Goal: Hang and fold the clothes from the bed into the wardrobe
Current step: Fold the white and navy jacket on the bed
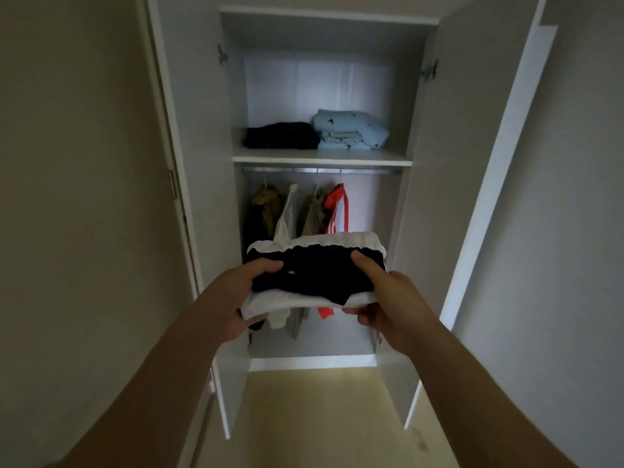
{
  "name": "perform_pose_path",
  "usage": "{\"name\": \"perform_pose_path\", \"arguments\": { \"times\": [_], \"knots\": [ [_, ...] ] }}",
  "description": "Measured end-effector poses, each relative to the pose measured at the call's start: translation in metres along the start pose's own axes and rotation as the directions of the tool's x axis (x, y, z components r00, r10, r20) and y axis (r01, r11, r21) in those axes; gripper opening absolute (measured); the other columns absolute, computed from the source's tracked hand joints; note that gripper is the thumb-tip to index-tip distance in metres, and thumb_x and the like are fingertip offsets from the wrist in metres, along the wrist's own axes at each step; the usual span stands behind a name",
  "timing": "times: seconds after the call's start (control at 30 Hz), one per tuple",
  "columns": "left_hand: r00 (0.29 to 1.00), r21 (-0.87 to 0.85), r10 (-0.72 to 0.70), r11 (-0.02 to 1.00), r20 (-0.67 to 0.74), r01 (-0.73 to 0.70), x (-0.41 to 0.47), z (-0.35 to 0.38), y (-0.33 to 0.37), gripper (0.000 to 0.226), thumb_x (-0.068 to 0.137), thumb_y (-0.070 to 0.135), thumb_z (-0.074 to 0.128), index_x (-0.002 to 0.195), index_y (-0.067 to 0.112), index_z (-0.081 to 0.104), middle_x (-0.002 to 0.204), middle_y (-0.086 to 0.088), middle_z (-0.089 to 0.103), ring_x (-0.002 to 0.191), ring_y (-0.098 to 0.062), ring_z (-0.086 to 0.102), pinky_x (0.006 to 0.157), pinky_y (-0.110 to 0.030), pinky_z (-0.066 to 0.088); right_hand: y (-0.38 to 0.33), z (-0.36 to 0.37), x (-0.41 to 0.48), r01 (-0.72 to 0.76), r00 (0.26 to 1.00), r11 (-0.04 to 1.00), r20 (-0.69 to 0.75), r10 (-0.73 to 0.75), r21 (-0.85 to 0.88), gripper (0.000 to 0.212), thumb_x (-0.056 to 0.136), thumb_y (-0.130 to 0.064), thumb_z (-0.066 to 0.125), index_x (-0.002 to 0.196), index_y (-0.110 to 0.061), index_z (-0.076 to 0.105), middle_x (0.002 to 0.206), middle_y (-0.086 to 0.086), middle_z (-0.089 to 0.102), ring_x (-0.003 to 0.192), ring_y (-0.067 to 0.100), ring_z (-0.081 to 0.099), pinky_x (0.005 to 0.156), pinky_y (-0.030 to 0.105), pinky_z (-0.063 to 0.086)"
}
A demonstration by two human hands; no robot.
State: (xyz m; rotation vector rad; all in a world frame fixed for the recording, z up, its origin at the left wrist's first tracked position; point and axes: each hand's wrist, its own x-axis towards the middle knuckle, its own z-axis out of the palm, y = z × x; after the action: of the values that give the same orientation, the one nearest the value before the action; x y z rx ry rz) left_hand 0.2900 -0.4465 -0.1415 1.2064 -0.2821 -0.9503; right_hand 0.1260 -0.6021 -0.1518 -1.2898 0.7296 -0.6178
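Observation:
I hold a folded navy and white garment (pixel 317 271) flat in front of the open white wardrobe (pixel 320 15). My left hand (pixel 236 295) grips its left end, thumb on top and fingers underneath. My right hand (pixel 388 298) grips the right end the same way. The bundle hangs at the height of the hanging rail section, below the shelf (pixel 320 158). On that shelf lie a folded dark garment (pixel 282 135) and a folded light blue garment (pixel 351 130) side by side.
Under the rail (pixel 320 170) hang several clothes: an olive one (pixel 266 204), a white one (pixel 287 214), a beige one (pixel 315 214) and a red and white one (pixel 337 207). Both wardrobe doors, left door (pixel 189 163) and right door (pixel 472 163), stand wide open. Pale floor (pixel 320 417) lies below.

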Motion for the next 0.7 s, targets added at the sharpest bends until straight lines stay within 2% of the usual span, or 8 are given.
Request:
{"name": "perform_pose_path", "arguments": {
  "times": [0.1, 0.17, 0.27, 0.33, 0.47, 0.53, 0.63, 0.7],
  "knots": [
    [0.999, 0.035, 0.035, 0.999, 0.001, -0.035, 0.072, 0.011, 0.035, 0.040, 0.063, 0.027, 0.075, 0.101, 0.015, 0.075, 0.100, -0.006, 0.077, 0.084, -0.019, 0.071, 0.071, -0.029, 0.055, -0.027, 0.004, 0.073, 0.019, 1.000, 1.000, 0.004, -0.019, 0.009, 0.059, 0.081, -0.053, 0.074, 0.120, -0.011, 0.061, 0.095, 0.012, 0.074, 0.067, 0.024, 0.072, 0.049, 0.025, 0.051],
    [0.998, 0.045, 0.060, 0.997, -0.005, -0.060, 0.121, 0.021, 0.057, 0.037, 0.066, 0.025, 0.076, 0.102, 0.014, 0.075, 0.101, -0.006, 0.076, 0.089, -0.021, 0.070, 0.077, -0.032, 0.054, -0.042, 0.005, 0.122, 0.031, 1.000, 0.999, 0.003, -0.031, 0.013, 0.057, 0.080, -0.052, 0.075, 0.117, -0.009, 0.063, 0.078, 0.009, 0.072, 0.053, 0.019, 0.066, 0.045, 0.024, 0.047],
    [0.998, 0.028, 0.063, 0.998, -0.024, -0.063, 0.190, 0.035, 0.083, 0.034, 0.078, 0.019, 0.073, 0.111, 0.009, 0.073, 0.114, -0.012, 0.073, 0.108, -0.028, 0.067, 0.101, -0.040, 0.049, -0.058, 0.002, 0.193, 0.049, 0.999, 0.999, 0.003, -0.049, 0.018, 0.057, 0.080, -0.051, 0.075, 0.115, -0.008, 0.064, 0.070, 0.009, 0.066, 0.047, 0.016, 0.057, 0.044, 0.025, 0.044],
    [0.997, 0.018, 0.064, 0.998, -0.030, -0.064, 0.233, 0.044, 0.097, 0.027, 0.084, 0.016, 0.070, 0.109, 0.008, 0.073, 0.115, -0.013, 0.073, 0.107, -0.028, 0.067, 0.098, -0.040, 0.050, -0.066, 0.000, 0.238, 0.047, 0.999, 0.999, -0.004, -0.047, 0.014, 0.058, 0.079, -0.052, 0.075, 0.115, -0.008, 0.063, 0.071, 0.011, 0.065, 0.048, 0.017, 0.056, 0.045, 0.026, 0.045],
    [0.989, 0.038, 0.145, 0.989, -0.029, -0.144, 0.313, 0.060, 0.117, 0.024, 0.088, 0.016, 0.068, 0.110, 0.009, 0.073, 0.105, -0.011, 0.076, 0.089, -0.023, 0.072, 0.073, -0.031, 0.059, -0.081, -0.008, 0.326, 0.090, 0.996, 0.996, 0.019, -0.091, 0.016, 0.051, 0.081, -0.050, 0.076, 0.107, -0.008, 0.063, 0.066, 0.009, 0.066, 0.048, 0.018, 0.058, 0.043, 0.026, 0.044],
    [0.979, 0.034, 0.201, 0.979, -0.032, -0.199, 0.349, 0.069, 0.128, 0.027, 0.087, 0.014, 0.068, 0.113, 0.007, 0.071, 0.107, -0.013, 0.075, 0.090, -0.025, 0.073, 0.074, -0.031, 0.061, -0.088, -0.011, 0.370, 0.126, 0.991, 0.992, 0.036, -0.127, 0.021, 0.045, 0.081, -0.048, 0.077, 0.101, -0.010, 0.064, 0.065, 0.007, 0.067, 0.049, 0.017, 0.061, 0.043, 0.025, 0.045],
    [0.965, 0.045, 0.252, 0.967, -0.067, -0.249, 0.398, 0.081, 0.151, 0.031, 0.087, 0.013, 0.068, 0.118, 0.006, 0.069, 0.112, -0.015, 0.074, 0.103, -0.029, 0.071, 0.087, -0.037, 0.058, -0.108, -0.009, 0.432, 0.150, 0.986, 0.989, 0.078, -0.151, 0.015, 0.042, 0.080, -0.049, 0.078, 0.098, -0.013, 0.066, 0.064, 0.006, 0.068, 0.050, 0.018, 0.061, 0.045, 0.027, 0.046],
    [0.950, 0.101, 0.293, 0.954, -0.112, -0.282, 0.429, 0.085, 0.169, 0.030, 0.087, 0.013, 0.069, 0.116, 0.006, 0.070, 0.109, -0.015, 0.074, 0.101, -0.030, 0.071, 0.089, -0.040, 0.057, -0.124, -0.002, 0.471, 0.168, 0.979, 0.986, 0.120, -0.167, 0.005, 0.041, 0.081, -0.049, 0.076, 0.102, -0.017, 0.063, 0.065, 0.006, 0.069, 0.049, 0.019, 0.061, 0.045, 0.028, 0.047]
  ]
}}
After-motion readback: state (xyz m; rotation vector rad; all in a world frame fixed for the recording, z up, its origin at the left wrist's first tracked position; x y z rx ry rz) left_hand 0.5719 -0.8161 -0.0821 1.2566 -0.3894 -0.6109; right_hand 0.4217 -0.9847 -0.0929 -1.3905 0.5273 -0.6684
